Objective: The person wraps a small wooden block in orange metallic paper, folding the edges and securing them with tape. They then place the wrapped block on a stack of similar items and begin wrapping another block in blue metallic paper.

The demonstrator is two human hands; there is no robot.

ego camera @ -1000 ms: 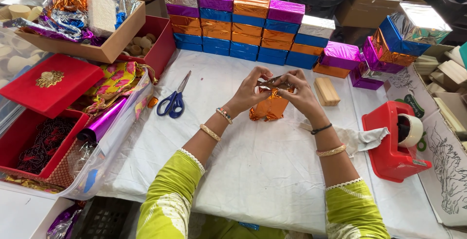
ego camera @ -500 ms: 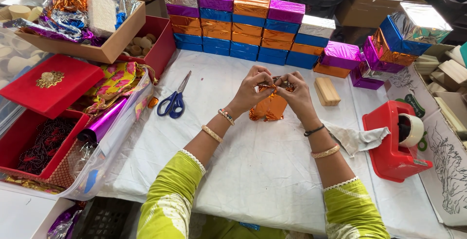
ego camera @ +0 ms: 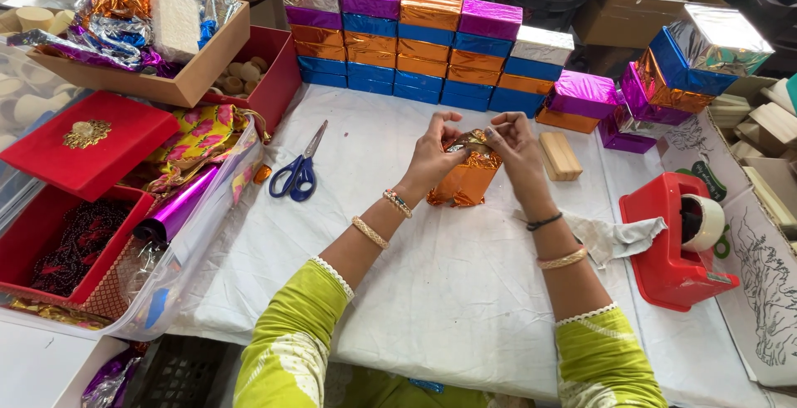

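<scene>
An orange foil-wrapped block [ego camera: 465, 180] stands on end on the white cloth [ego camera: 432, 283] in the middle of the table. My left hand [ego camera: 436, 152] pinches the foil at the block's top left. My right hand [ego camera: 513, 144] presses the foil fold at its top right. Both hands are in yellow-green sleeves with bangles at the wrists.
A wall of foil-wrapped blocks [ego camera: 423, 47] runs along the back, with a tilted pile [ego camera: 689, 63] at right. A bare wooden block [ego camera: 558, 156], red tape dispenser [ego camera: 677, 242], blue scissors [ego camera: 297, 171], purple foil roll [ego camera: 176, 206] and red boxes [ego camera: 79, 146] surround the work spot.
My hands have folded the loose foil flaps down onto the top of the block; the fingers shifted from pulling the foil up to pressing it flat.
</scene>
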